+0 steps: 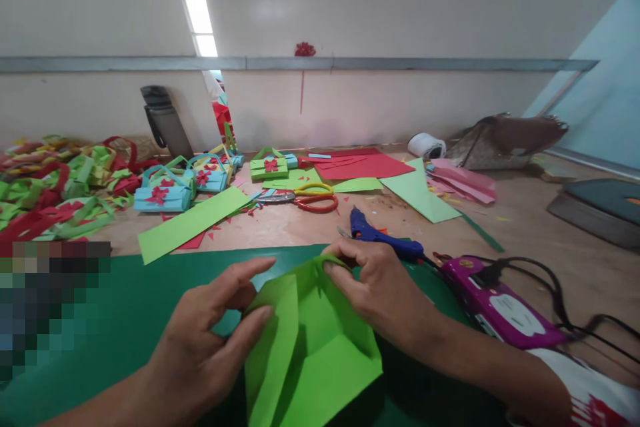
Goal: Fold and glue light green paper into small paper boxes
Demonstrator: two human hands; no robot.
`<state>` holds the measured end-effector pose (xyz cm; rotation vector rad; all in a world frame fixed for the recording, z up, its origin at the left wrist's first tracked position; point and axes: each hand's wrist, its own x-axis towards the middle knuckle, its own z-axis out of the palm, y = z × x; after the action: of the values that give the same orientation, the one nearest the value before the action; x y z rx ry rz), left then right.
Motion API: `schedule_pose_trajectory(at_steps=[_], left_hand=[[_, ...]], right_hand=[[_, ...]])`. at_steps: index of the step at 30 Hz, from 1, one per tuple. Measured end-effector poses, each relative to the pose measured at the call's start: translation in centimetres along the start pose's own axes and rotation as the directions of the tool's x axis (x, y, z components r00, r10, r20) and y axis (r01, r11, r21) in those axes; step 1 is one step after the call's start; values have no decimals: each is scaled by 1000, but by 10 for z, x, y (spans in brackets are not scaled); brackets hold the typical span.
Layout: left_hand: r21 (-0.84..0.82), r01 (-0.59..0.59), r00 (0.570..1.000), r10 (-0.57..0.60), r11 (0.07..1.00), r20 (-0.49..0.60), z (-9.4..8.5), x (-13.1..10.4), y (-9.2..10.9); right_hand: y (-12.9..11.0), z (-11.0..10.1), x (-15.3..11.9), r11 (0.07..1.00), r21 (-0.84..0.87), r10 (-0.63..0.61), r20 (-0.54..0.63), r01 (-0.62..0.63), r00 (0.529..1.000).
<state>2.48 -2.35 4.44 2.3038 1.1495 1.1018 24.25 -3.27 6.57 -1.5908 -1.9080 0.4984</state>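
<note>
A folded piece of bright green paper (330, 353), shaped like an open box or bag, is held between my hands over a dark green mat (125, 300). My left hand (210, 333) is at its left edge, thumb and fingers gripping the upper left side. Pinched on the top edge is my right hand (375, 280), thumb in front of the paper. Just beyond the right hand lies a blue glue gun (385, 237). Scissors with yellow and red handles (315, 199) rest farther back, near a strip of light green paper (195, 223).
Small paper bags with red flowers (160, 197) and a colourful pile (65, 180) lie at left. A dark bottle (167, 121) stands behind. Red sheets (365, 165) are at the back. A purple power strip (500, 307) with cables and a handbag (500, 140) are at right.
</note>
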Motion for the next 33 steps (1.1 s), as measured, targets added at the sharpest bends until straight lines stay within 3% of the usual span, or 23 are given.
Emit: schedule_pose_trajectory(at_steps=[4,8,27,33], left_hand=[[-29,143,985,-139,989,102,-3,9,-3],[-78,268,939,-243,960,243,-6,13,-2],[-113,381,903,-343,918,258,-10,16,-11],[-143,478,861,-430,867,271,-10,18,-14]], right_hand=[[4,0,-2,1000,-12,-15,-51,15,999],[5,1,-3,999,-23,-28,-47,27,999],[5,-2,-3,998,-67,11,-91,-17,996],[4,-5,-2,998,-56,29,-113,-36,993]])
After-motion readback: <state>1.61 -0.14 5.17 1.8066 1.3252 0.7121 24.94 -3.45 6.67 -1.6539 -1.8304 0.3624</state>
